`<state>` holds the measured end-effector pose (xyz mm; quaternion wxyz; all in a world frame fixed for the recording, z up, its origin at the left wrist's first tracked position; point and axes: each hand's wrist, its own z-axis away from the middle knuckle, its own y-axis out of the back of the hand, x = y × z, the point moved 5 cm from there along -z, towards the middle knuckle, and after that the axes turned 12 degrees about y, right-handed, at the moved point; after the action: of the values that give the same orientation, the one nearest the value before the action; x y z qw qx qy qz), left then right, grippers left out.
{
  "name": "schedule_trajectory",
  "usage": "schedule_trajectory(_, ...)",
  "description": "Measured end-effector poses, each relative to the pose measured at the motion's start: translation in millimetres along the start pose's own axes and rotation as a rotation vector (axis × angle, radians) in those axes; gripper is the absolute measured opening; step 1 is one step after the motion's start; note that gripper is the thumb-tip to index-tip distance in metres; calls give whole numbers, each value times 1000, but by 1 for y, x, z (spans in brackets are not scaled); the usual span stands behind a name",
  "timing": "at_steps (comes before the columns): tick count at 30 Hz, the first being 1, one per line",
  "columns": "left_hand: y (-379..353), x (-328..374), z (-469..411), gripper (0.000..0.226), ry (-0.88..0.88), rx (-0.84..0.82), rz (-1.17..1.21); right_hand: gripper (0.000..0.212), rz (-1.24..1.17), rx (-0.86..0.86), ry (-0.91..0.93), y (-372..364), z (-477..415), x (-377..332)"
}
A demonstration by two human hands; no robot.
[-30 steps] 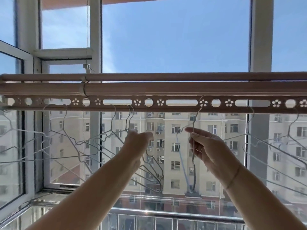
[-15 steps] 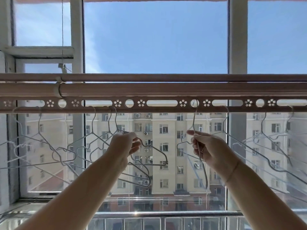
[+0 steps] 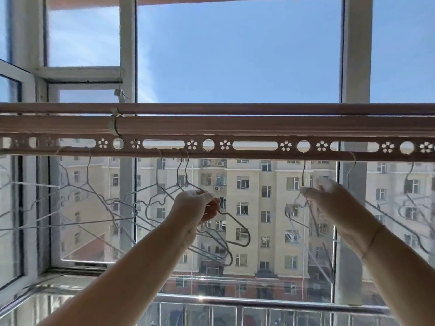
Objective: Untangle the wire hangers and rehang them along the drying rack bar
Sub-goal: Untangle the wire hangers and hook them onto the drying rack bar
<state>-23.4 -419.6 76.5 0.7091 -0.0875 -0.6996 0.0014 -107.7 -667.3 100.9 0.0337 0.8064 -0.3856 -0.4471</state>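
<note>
Head view: both arms reach up toward the bar (image 3: 235,125), which runs level across the window above both hands. Under it hangs a strip pierced with round holes and flower cut-outs.

The left hand (image 3: 195,210) is curled into a fist around a tangle of hangers (image 3: 222,245). Their hooks sit on the strip's lower edge just above and a little left of this hand. Their wire shoulders cross one another and spill out below and to the right of the knuckles.

More hangers (image 3: 87,184) hang further left of that hand, overlapping in a loose mess.

The right hand (image 3: 334,203) is raised with its fingers fairly straight but blurred. Its thumb tip is against the neck of a single hanger (image 3: 303,172). Whether the hand pinches the wire or only touches it, I cannot tell.

That hanger's hook goes through a round hole in the strip straight above the thumb, and its body dangles below the hand, turned nearly edge-on.

Two other hangers (image 3: 353,165) hang off the strip above and to the right of the right hand, well apart from each other.

Between the hands there is only open strip. Beyond the glass stand a pale building (image 3: 259,208) and blue sky. A metal railing (image 3: 235,302) runs below the forearms.
</note>
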Motion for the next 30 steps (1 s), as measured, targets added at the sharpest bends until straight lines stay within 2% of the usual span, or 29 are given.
schedule_trajectory(2,7,1,5,15,-38,21,-9,64,94,51,138,9,0,-26)
schedule_trajectory(4,16,4,9,18,-94,68,-14,56,120,25,273,7,3,-63)
schedule_trajectory(6,28,7,11,23,-152,151,-28,45,107,-99,331,-12,4,-92)
schedule_trajectory(8,39,7,10,30,-189,262,-73,34,50,-292,272,-45,4,-109)
schedule_trajectory(11,51,-1,4,40,-157,383,-115,28,-87,-580,19,-103,4,-106)
schedule_trajectory(14,55,-10,-2,48,-19,318,-19,19,-223,-701,-184,-143,7,-97)
schedule_trajectory(16,58,-13,-2,42,49,241,78,16,-253,-676,-214,-158,6,-92)
schedule_trajectory(19,60,-13,4,10,118,95,148,12,-297,-644,-216,-170,6,-88)
schedule_trajectory(25,69,-10,8,9,198,-12,178,7,-584,-434,-160,-175,9,-91)
schedule_trajectory(30,74,-5,7,8,205,-27,191,8,-700,-352,-70,-170,11,-96)
